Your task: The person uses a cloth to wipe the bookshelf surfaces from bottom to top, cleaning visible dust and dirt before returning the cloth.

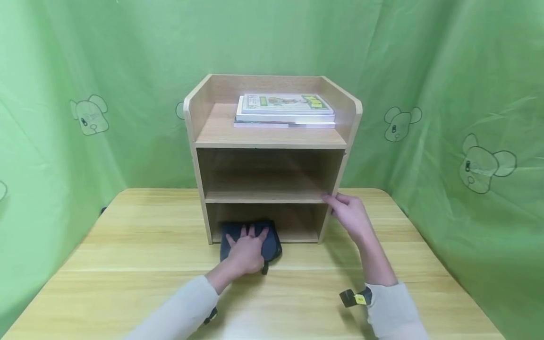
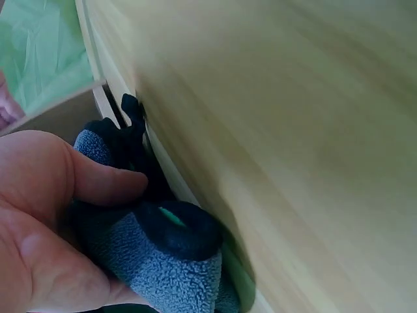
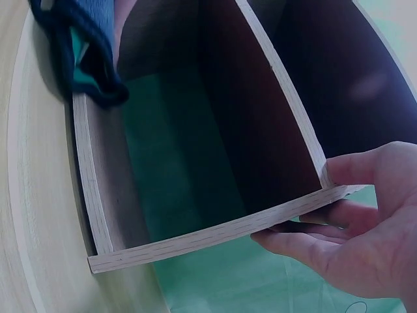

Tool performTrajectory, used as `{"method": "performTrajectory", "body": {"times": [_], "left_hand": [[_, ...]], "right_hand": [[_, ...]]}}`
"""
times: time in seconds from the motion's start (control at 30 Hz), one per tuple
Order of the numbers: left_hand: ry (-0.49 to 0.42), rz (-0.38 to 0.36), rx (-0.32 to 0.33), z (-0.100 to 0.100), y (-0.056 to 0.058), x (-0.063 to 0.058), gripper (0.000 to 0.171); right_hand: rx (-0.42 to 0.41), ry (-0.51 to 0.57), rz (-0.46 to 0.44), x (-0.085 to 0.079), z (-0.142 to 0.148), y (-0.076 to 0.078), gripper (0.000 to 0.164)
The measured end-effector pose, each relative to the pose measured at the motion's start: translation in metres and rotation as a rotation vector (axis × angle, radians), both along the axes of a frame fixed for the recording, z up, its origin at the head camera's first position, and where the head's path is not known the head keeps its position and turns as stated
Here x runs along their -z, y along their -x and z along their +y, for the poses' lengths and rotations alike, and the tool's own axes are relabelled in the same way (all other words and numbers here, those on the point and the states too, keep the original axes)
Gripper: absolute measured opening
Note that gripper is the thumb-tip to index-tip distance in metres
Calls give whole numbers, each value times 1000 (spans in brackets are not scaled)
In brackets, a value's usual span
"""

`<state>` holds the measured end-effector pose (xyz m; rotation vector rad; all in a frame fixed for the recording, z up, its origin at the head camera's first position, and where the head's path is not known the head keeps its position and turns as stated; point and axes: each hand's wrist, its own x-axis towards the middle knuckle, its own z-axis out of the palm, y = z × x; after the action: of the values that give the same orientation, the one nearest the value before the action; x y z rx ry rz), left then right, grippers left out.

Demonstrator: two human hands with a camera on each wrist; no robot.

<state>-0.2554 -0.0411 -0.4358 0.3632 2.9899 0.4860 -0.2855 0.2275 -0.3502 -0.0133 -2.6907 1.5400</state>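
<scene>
A thick, folded dark blue fabric item (image 1: 272,248) with fuzzy cloth and black trim lies partly in the bottom compartment of a wooden shelf unit (image 1: 272,143). Its front part sticks out over the table. My left hand (image 1: 244,255) grips it, fingers spread over the top; in the left wrist view the thumb lies against the front of the fuzzy cloth (image 2: 172,274). With my right hand (image 1: 348,215) I hold the right side panel (image 3: 215,229) where the middle shelf meets it, digits on both sides of the panel.
A stack of books (image 1: 284,112) lies on the unit's top. The unit stands toward the back of a wooden table (image 1: 140,264). A green curtain (image 1: 289,38) hangs behind it and on both sides.
</scene>
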Motion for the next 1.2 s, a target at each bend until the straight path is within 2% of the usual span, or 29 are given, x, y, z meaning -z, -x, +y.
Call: {"method": "performTrajectory", "body": {"times": [0.27,0.5,0.67,0.87,1.2], "left_hand": [[57,-34,9,47,4,-3,84],[93,-9,44,89,4,1,85],[127,-9,33,110,6,-1,82],[151,-21,21,117,6,-7,81],[130,0,78,101,2,-4,84]], "right_hand": [[13,-4,14,0,0,1,51],[9,1,37,1,-3,2,51],[8,-7,56,0,-4,3,56],[14,8,58,0,-3,5,52],[-5,-2,33,1,0,2,59]]}}
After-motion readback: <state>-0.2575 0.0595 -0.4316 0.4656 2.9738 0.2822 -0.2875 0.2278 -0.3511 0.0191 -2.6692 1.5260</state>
